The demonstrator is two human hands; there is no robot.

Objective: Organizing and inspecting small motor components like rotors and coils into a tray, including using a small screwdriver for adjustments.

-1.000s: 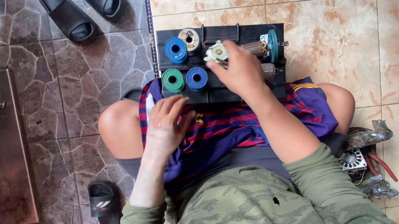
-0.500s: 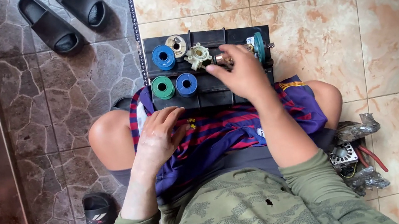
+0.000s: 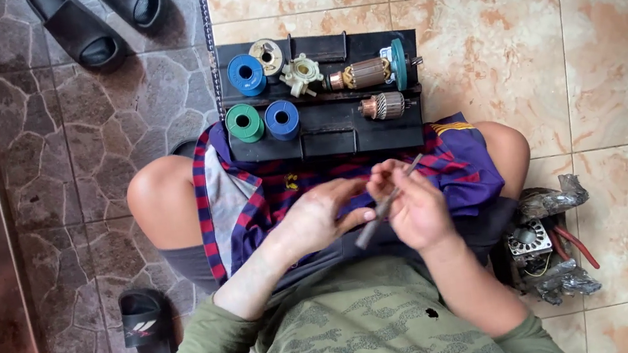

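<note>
- Over the lap, just short of the black tray [image 3: 324,129], both hands now meet; half a second ago the right hand [image 3: 416,207] was out on the tray and the left hand [image 3: 318,216] lay flat on the striped cloth [image 3: 251,202].
- Right hand has come back pinching a thin grey metal rod [image 3: 386,204], so the work has moved from picking to handling.
- Left hand, fingers loosely extended, touches the rod's lower end; a firm grasp, I cannot tell.
- Rod looks slim, straight, dull grey, tilted toward the tray.
- On the tray: green spool [image 3: 244,122], blue spool [image 3: 282,119], two motor armatures [image 3: 365,73].
</note>
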